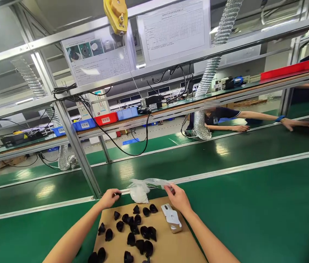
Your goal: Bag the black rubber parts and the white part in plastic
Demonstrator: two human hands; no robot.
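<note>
Clear plastic bag [143,187] between pinched fingers [168,188]

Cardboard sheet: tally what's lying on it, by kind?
Small black parts: about 20, lying loose, some touching, a few cut off by the frame edge
White part on a tan block: 1
Total on the cardboard sheet: about 21
Both hands hold the clear plastic bag above the far edge.

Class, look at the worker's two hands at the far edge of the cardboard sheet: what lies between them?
In the head view, a clear plastic bag of white contents stretches between the left hand and right hand.
</note>
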